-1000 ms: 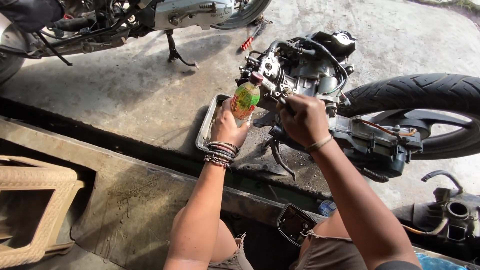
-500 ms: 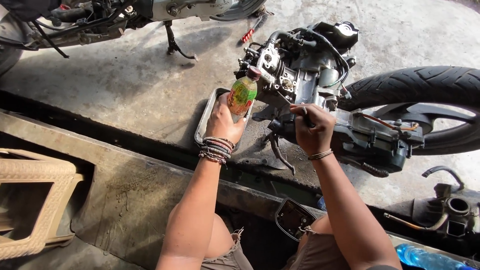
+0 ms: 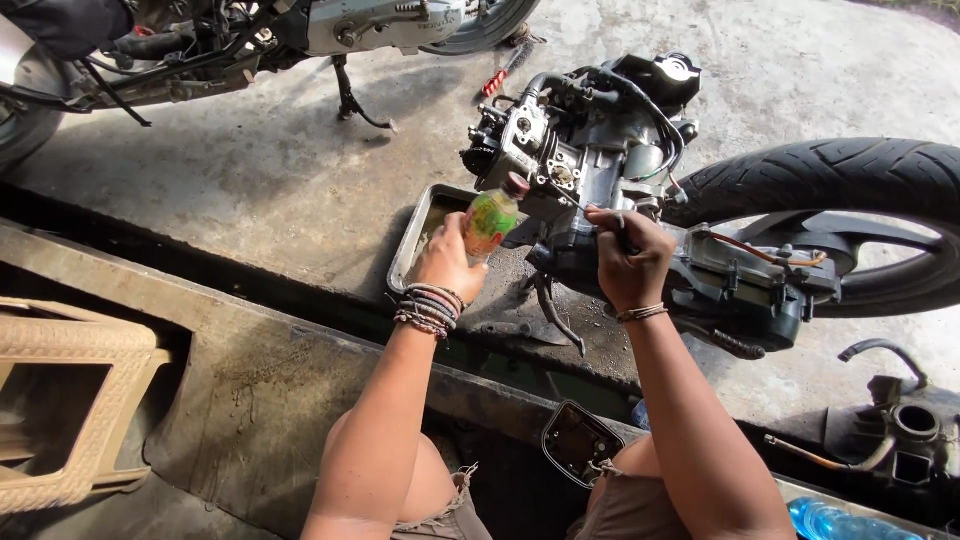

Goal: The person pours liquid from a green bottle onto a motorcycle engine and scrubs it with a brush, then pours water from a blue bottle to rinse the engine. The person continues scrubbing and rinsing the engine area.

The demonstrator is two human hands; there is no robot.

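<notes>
Left hand [image 3: 447, 262]: grip closed round a small green bottle [image 3: 490, 215] with a dark red cap, held tilted, neck toward the engine [image 3: 590, 170], above the far end of a metal tray [image 3: 412, 240]. Right hand [image 3: 628, 262]: grip closed on a thin rod-like tool [image 3: 585, 207], tip aimed into the engine's upper side; kind of tool not clear. Engine: scooter unit, lying on the concrete floor [image 3: 260, 180], rear tyre [image 3: 850, 180] attached, hoses and cover exposed, surfaces dark and oily. Bottle: clear plastic, green and orange label, level of contents not readable, cap apparently on. Progress, as a judgement: engine already out of its frame and partly stripped; work on the top end under way, nothing visibly poured yet, tray holding only a thin film or residue. Left to do: not determinable from this view. Nearby: second motorbike [image 3: 250, 40] at top left, red-handled tool [image 3: 497, 78] on the floor, plastic stool [image 3: 70, 400] at left, loose part [image 3: 900, 425] at lower right.
</notes>
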